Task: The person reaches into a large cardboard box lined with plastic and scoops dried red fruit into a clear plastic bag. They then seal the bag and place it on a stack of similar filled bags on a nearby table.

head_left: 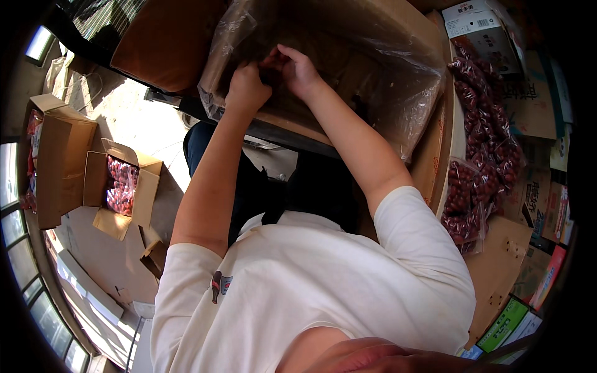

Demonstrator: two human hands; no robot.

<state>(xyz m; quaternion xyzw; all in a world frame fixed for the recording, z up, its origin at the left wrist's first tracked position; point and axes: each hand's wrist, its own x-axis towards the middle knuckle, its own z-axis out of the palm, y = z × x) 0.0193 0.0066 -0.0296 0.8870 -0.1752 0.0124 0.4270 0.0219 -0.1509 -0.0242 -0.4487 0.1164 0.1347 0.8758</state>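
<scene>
Both my hands reach into a large cardboard box (385,37) lined with clear plastic film (407,93). My left hand (249,87) is curled closed near the box's left wall, its fingertips turned away from view. Close to its right, my right hand (300,73) bends its fingers inward toward the left one. Between the two hands is a small dark reddish patch, too shadowed to name. What either hand grips is hidden. Small dark bits lie on the shaded bottom of the box.
On the right, clear bags of dark red dates (482,137) are heaped on cardboard beside a white carton (482,31). Two opened cartons (68,161) stand on the left, one holding bagged red fruit (121,186). A brown cushioned seat (165,46) adjoins the box's left side.
</scene>
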